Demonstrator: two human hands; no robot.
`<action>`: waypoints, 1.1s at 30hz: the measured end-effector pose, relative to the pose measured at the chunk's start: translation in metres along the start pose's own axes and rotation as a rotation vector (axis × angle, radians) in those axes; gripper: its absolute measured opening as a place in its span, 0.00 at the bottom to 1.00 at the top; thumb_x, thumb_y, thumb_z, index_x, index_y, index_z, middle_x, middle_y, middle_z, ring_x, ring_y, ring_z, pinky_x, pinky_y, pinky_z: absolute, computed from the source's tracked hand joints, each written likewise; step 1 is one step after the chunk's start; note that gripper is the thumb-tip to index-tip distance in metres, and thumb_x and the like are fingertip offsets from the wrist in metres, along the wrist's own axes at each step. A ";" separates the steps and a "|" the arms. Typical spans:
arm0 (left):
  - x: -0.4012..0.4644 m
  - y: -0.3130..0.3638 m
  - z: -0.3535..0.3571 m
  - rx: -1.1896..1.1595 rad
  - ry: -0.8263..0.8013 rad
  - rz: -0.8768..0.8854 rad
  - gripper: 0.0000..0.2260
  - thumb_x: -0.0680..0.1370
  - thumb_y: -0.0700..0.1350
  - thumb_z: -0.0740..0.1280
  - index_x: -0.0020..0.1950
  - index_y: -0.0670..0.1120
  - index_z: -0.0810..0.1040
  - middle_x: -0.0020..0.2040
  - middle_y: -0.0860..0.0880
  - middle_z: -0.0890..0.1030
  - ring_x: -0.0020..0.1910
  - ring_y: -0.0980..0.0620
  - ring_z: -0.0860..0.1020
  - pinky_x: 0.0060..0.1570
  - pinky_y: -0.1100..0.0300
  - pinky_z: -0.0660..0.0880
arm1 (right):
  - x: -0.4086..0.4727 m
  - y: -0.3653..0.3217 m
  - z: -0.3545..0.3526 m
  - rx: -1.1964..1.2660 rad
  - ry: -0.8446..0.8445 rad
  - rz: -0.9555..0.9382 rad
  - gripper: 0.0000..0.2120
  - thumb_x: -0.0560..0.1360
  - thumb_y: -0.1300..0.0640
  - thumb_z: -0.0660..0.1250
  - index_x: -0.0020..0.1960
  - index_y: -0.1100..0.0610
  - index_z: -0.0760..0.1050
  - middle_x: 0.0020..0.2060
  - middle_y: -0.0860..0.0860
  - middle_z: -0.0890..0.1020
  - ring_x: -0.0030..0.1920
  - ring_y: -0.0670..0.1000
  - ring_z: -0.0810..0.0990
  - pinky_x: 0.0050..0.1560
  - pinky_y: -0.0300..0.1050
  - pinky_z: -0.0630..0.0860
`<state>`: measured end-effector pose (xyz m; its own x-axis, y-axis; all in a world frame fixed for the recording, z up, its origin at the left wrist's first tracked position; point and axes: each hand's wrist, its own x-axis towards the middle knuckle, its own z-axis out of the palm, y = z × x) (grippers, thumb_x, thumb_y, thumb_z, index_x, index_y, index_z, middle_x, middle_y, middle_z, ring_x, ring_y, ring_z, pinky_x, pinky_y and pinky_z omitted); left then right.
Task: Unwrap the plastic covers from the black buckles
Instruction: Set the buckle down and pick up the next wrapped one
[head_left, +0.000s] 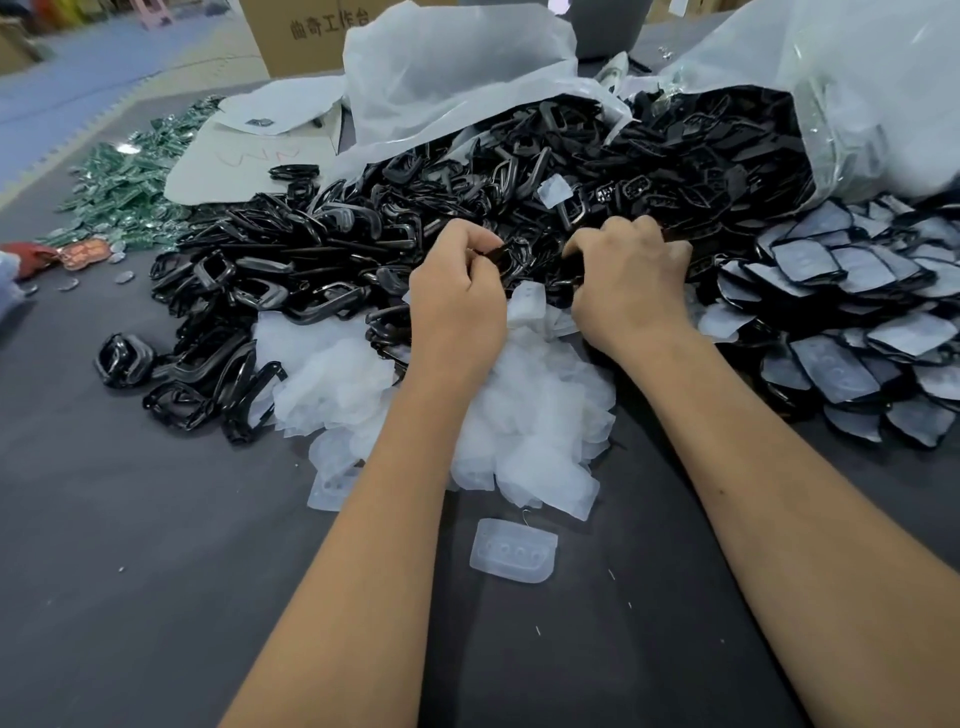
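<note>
Both hands worked at the near edge of a large heap of glossy black plastic buckles (467, 208) spread over the dark grey desk (130, 571). The left hand (457, 291) had its grip clamped on one black buckle (506, 254), fingers curled round it. The right hand (631, 283) was curled too, knuckles up; what it held I cannot tell. Below the wrists lay a pile of translucent white plastic covers (524, 415).
</note>
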<state>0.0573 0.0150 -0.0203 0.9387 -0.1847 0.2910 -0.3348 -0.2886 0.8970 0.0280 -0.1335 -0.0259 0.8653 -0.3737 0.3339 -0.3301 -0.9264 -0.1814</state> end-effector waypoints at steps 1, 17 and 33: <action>0.000 0.000 -0.001 -0.029 0.004 -0.017 0.12 0.79 0.33 0.56 0.51 0.45 0.77 0.36 0.48 0.75 0.31 0.48 0.72 0.31 0.54 0.71 | 0.001 0.001 -0.001 0.033 0.012 -0.011 0.19 0.78 0.64 0.67 0.65 0.49 0.80 0.60 0.52 0.80 0.66 0.58 0.73 0.64 0.58 0.67; 0.007 -0.014 -0.008 -0.145 0.154 -0.124 0.08 0.80 0.34 0.64 0.52 0.45 0.80 0.44 0.47 0.84 0.25 0.56 0.78 0.33 0.57 0.77 | 0.000 0.008 -0.007 0.397 0.139 0.071 0.31 0.71 0.28 0.70 0.40 0.59 0.75 0.31 0.47 0.73 0.37 0.54 0.74 0.37 0.45 0.65; 0.009 -0.015 -0.009 -0.256 0.223 -0.217 0.13 0.79 0.31 0.60 0.53 0.43 0.81 0.45 0.46 0.84 0.28 0.55 0.79 0.34 0.60 0.75 | 0.001 0.004 -0.009 0.335 0.163 -0.191 0.14 0.77 0.60 0.73 0.62 0.53 0.84 0.68 0.54 0.75 0.72 0.58 0.66 0.70 0.48 0.66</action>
<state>0.0717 0.0263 -0.0279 0.9895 0.0718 0.1252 -0.1218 -0.0500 0.9913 0.0247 -0.1379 -0.0181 0.8191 -0.2240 0.5281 -0.0053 -0.9235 -0.3836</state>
